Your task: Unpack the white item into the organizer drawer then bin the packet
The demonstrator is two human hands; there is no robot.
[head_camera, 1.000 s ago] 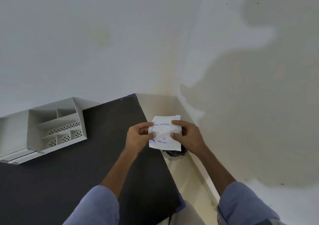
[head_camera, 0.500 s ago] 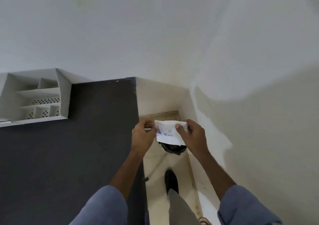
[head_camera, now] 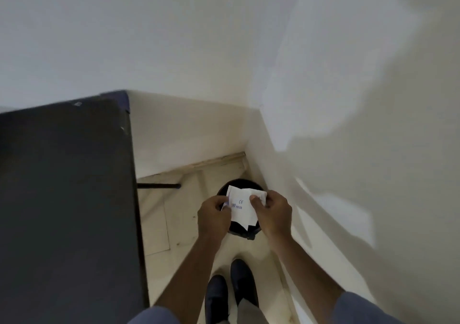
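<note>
- A pale wall (head_camera: 348, 99) fills the top and right of the view; it meets a cream floor (head_camera: 159, 214) in a corner ahead of the person.
- A dark worktop (head_camera: 64, 199) takes up the left side. No organizer drawer shows in this view.
- A round black bin (head_camera: 242, 230) stands on the floor in the corner, close to the wall, just ahead of two dark shoes (head_camera: 229, 294).
- Two bare forearms reach forward from blue sleeves, meeting over the bin.
- The left hand (head_camera: 214, 218) pinches the left edge of a white paper packet (head_camera: 242, 209); the right hand (head_camera: 272, 211) pinches its upper right corner.
- The packet has small blue print and hangs with its long side running down toward the person, a torn lower corner pointing into the bin.
- The packet sits directly above the bin's open mouth, so letting go would likely drop it straight in. Both hands are equally near.
- Whether the packet is empty cannot be told.
</note>
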